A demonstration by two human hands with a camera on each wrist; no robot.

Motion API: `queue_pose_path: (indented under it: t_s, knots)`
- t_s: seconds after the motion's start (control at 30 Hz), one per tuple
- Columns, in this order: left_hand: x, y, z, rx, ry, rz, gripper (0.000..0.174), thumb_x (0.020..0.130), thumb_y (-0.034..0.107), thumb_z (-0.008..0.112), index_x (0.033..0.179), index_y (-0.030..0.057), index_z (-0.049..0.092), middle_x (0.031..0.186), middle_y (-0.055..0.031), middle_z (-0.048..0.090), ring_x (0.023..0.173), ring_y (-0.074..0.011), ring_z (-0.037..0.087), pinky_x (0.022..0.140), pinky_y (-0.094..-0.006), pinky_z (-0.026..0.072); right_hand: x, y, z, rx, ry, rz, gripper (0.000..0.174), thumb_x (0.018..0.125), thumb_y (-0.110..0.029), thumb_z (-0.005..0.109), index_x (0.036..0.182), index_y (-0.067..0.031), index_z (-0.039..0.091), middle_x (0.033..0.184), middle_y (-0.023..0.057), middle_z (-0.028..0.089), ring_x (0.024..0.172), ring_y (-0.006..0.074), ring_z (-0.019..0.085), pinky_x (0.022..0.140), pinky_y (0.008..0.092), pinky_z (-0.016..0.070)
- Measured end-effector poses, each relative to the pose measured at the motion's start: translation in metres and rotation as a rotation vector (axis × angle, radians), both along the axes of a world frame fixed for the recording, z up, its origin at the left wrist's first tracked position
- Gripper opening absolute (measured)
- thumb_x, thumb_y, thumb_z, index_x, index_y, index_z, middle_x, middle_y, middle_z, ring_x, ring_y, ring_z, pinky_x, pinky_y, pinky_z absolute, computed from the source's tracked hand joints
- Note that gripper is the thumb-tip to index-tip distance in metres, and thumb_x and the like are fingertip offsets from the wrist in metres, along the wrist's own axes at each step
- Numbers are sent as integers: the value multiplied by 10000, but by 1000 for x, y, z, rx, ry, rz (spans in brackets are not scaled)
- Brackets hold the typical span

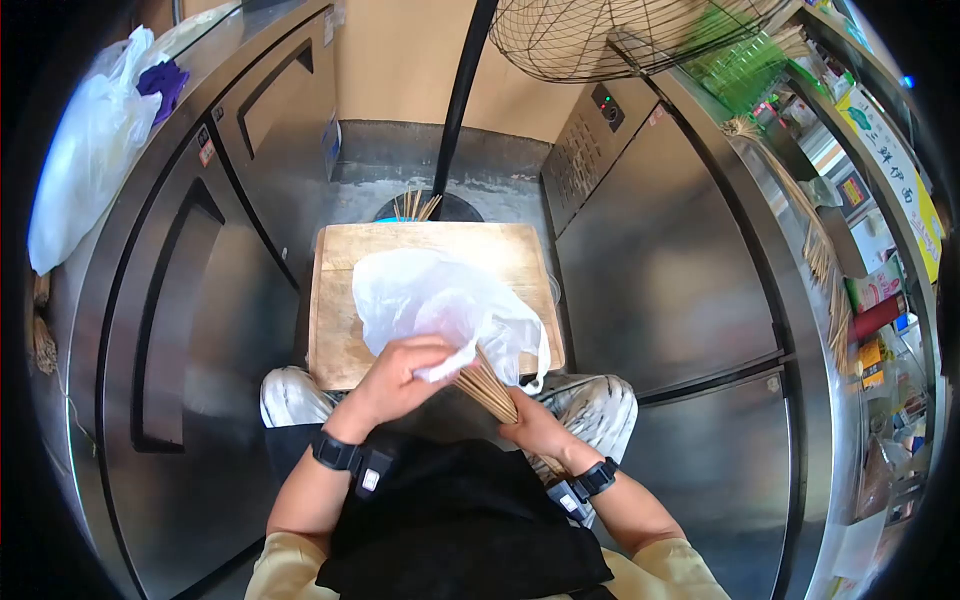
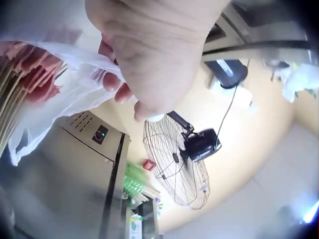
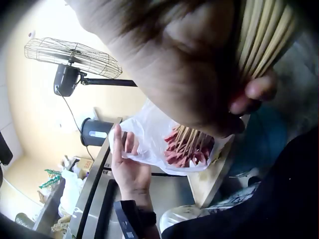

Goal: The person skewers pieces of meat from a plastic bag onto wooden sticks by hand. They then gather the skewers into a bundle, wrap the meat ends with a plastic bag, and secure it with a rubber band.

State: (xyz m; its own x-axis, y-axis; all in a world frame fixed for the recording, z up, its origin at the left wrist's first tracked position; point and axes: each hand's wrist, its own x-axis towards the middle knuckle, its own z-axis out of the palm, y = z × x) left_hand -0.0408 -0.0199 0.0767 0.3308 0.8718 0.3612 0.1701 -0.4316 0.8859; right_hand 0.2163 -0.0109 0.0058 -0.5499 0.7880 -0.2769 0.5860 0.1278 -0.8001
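A white plastic bag (image 1: 415, 290) lies on the wooden board (image 1: 335, 345). The left hand (image 1: 400, 378) grips the bag's near edge; in the left wrist view its fingers curl over the thin plastic. A bundle of wooden skewers (image 1: 484, 388) slants into the bag's mouth, and the right hand (image 1: 540, 432) grips the bundle near its lower end. Pieces of red meat (image 3: 182, 152) on the skewers show inside the bag in the right wrist view, and also at the left edge of the left wrist view.
Steel cabinets (image 1: 660, 260) stand on both sides. Behind the board, more skewers (image 1: 415, 205) stand upright near the black fan pole (image 1: 462, 110). A wire fan cage (image 1: 580, 40) hangs over the far right. A filled white bag (image 1: 90, 160) is on the left counter.
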Motion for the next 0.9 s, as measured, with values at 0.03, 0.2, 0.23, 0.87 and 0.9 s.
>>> queue_pose_path:
  t_s: [0.03, 0.2, 0.23, 0.87, 0.9]
  knots:
    - [-2, -5, -2, -64, 11, 33, 202, 813, 40, 588, 1004, -1, 639, 852, -91, 577, 780, -191, 573, 698, -253, 431, -2, 3, 2, -136, 23, -53, 470, 785, -38, 628, 1198, -4, 407, 780, 91, 576, 643, 163, 559, 582, 285, 448]
    - [-34, -24, -37, -416, -431, 280, 210, 847, 66, 566, 1032, -8, 631, 872, -27, 601, 751, -87, 522, 675, -221, 402, -21, 22, 9, -486, 237, -259, 419, 811, -4, 604, 1170, -22, 389, 630, 34, 480, 420, 102, 440, 375, 241, 346]
    - [-34, -26, -38, -476, -582, 335, 216, 855, 71, 561, 1045, -4, 628, 882, -20, 602, 746, -71, 509, 669, -211, 394, -28, 26, 12, -506, 259, -296, 406, 811, -3, 605, 1156, -23, 391, 635, 35, 481, 423, 107, 443, 379, 241, 355]
    - [25, -15, -147, -1290, -948, -45, 341, 901, 376, 578, 1087, 90, 574, 969, -4, 624, 864, -126, 595, 745, -294, 483, -55, 78, -31, -154, 139, -172, 461, 816, -229, 677, 1185, -14, 503, 1005, 102, 610, 873, 208, 585, 777, 322, 473]
    - [27, -13, -148, -1295, -917, -65, 333, 897, 363, 588, 1072, 80, 581, 967, -7, 628, 869, -124, 595, 746, -289, 482, -41, 89, -40, 229, -24, -190, 491, 790, -200, 698, 1202, -19, 501, 1067, 128, 601, 933, 248, 582, 821, 349, 467]
